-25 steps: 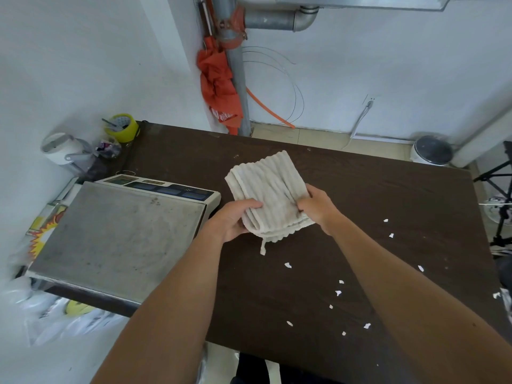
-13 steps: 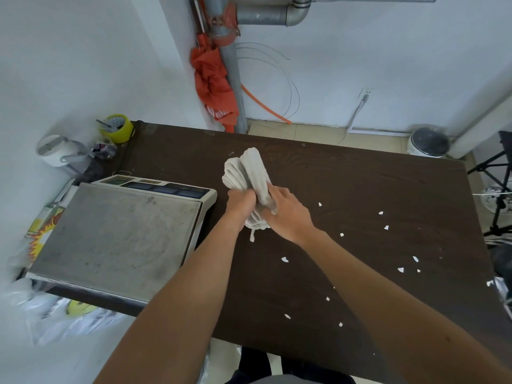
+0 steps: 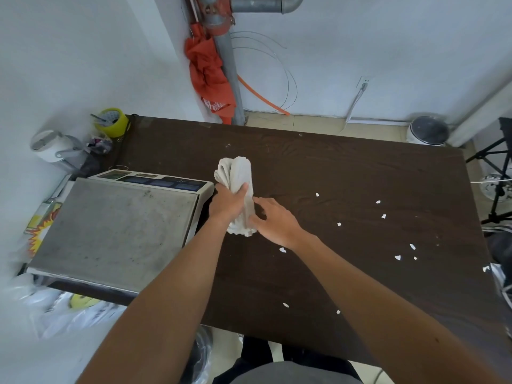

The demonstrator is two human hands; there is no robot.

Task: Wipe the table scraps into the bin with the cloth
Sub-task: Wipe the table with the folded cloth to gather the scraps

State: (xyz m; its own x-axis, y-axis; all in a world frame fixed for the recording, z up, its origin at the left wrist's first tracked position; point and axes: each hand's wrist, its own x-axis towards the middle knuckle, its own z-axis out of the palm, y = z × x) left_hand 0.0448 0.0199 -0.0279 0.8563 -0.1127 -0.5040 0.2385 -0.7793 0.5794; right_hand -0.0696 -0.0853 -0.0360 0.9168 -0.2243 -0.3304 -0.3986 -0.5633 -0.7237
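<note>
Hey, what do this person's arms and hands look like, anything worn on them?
The left forearm and right forearm are bare, no sleeves showing. The left hand and right hand wear no gloves, and no watch, bracelet or ring is visible.

A dark wood table [image 3: 360, 167] in a white-walled corner, as we see it from above.

We look down on white walls [image 3: 388, 51] in soft, even light. A grey pipe [image 3: 231, 87] runs down the corner behind the table, with a red rag [image 3: 207, 70] hung on it and an orange hose [image 3: 260, 98] and a wire loop [image 3: 289, 76] beside it. Pale floor [image 3: 318, 126] shows past the far edge. A steel scale [image 3: 116, 231] sits on the table's left side, a yellow tape roll [image 3: 112, 121] lies near its far left corner, and a black tripod [image 3: 496, 173] stands off to the right.
</note>
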